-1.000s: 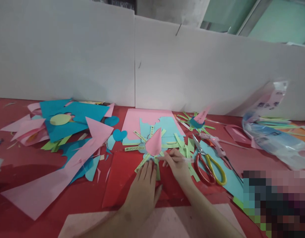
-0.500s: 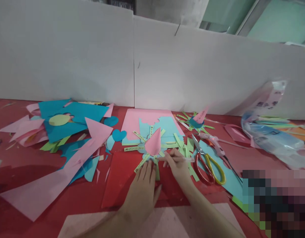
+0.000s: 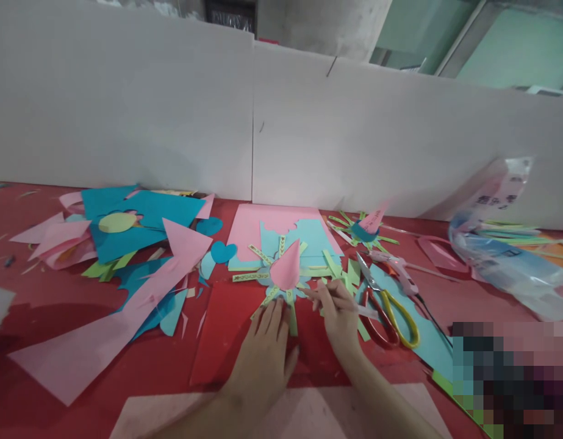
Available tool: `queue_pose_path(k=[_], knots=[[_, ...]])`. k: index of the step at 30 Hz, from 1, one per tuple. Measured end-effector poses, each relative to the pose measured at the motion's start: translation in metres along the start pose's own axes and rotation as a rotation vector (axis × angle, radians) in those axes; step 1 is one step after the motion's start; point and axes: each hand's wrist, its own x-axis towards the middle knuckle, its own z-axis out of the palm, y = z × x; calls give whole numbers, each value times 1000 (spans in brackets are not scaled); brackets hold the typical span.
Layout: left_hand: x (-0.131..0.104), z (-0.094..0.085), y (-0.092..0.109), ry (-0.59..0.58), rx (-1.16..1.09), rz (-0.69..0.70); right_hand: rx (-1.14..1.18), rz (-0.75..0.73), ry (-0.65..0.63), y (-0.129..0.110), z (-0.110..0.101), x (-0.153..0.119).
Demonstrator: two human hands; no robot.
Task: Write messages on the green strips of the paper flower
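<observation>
A pink paper cone (image 3: 285,266) stands on a light blue paper base with green strips (image 3: 250,277) fanning out around it, several bearing drawn marks. My left hand (image 3: 266,341) lies flat with fingers stretched out, its fingertips on the near strips and the base's edge. In my right hand (image 3: 338,314) a slim pen (image 3: 366,311) is pinched, its translucent end pointing right. The tip points at the base, just right of the cone; whether it touches the paper I cannot tell. Under the craft lies a red sheet (image 3: 217,341).
Scissors with red and yellow handles (image 3: 377,292) and a pink glue gun (image 3: 400,271) lie at right. Behind them stands another cone craft (image 3: 366,230). Pink paper scraps (image 3: 139,299) and blue paper (image 3: 171,213) cover the left. A plastic bag (image 3: 501,244) lies far right.
My right hand has shifted a little to the right with the pen, away from the near strips. The left hand stays in place on the craft. The whole view has shifted slightly.
</observation>
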Motion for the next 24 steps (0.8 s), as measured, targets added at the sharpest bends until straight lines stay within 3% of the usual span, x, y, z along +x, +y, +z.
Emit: queue_pose_path(k=[7,19,24], knots=[[-1,1,-3,-29,-30,-11,-1,-24,-19,-2,1,-1],[-2,6,-5,-76,-57,-37,-53,-104,103,2,1,2],[0,4,-5,-75,-60,-45,-49,-97,89,-4,3,0]])
